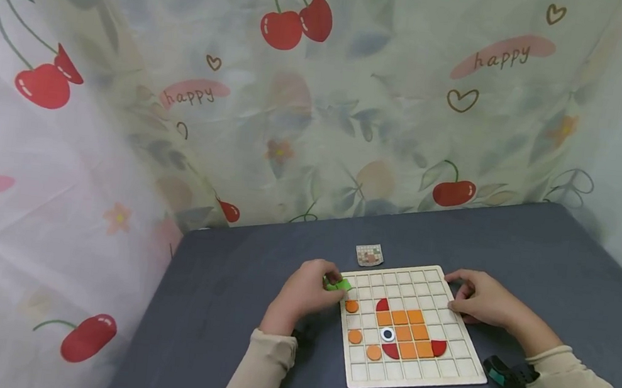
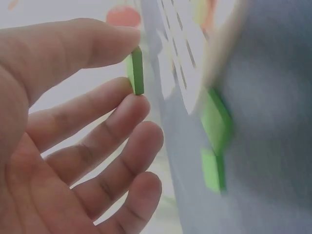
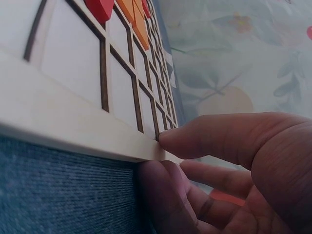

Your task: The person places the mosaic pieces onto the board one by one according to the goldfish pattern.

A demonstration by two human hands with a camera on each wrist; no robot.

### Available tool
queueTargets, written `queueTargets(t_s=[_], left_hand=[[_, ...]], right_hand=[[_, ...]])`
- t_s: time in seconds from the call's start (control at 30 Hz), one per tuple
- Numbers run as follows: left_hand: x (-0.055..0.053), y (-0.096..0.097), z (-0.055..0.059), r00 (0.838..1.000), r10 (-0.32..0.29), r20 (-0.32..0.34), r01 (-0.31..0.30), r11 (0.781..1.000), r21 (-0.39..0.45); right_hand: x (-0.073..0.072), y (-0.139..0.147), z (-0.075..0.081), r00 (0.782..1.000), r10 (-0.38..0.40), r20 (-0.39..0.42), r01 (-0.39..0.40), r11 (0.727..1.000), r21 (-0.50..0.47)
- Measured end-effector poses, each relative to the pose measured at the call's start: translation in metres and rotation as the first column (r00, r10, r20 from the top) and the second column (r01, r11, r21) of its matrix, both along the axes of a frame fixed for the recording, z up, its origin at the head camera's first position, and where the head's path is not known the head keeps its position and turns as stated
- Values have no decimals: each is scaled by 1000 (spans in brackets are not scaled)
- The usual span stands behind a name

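Note:
A light wooden grid board point(image 1: 416, 383) lies on the table, slightly turned. My left hand point(image 1: 306, 291) is at its upper left corner and pinches a small green tile point(image 2: 137, 73) between thumb and fingertips, the other fingers loosely bent. Two more green tiles point(image 2: 218, 122) show beside the board's edge in the left wrist view. My right hand point(image 1: 486, 299) grips the board's right edge near the far corner, thumb on the rim and fingers against the side. On the grid, orange square tiles point(image 1: 404, 333), red quarter-round tiles point(image 1: 439, 348) and a round eye tile point(image 1: 387, 334) form a fish.
Orange round tiles point(image 1: 355, 336) sit in cells along the board's left side. A small patterned card point(image 1: 369, 255) lies just behind the board. The dark grey table point(image 1: 219, 311) meets hanging cloth point(image 1: 352, 129) printed with cherries at the back and left.

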State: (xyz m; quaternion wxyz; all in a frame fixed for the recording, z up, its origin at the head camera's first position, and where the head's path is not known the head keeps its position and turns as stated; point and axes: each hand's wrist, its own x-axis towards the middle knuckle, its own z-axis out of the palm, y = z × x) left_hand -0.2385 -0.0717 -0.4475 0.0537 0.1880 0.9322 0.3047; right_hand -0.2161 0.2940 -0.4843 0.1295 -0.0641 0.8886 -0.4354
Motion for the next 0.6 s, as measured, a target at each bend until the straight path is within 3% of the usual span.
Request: queueTargets(t_s=[0.27, 0.43, 0.6], left_hand=[[1, 58, 13, 989, -139, -58, 136, 989, -59], [0, 90, 12, 970, -220, -102, 208, 971, -117], [-2, 115, 6, 959, -269, -85, 252, 953, -171]], right_hand=[[0, 0, 0, 1000, -4, 6, 4, 1000, -7], [0, 0, 0, 1000, 4, 4, -4, 1000, -3], [0, 1, 0, 1000, 12, 9, -12, 1000, -7]])
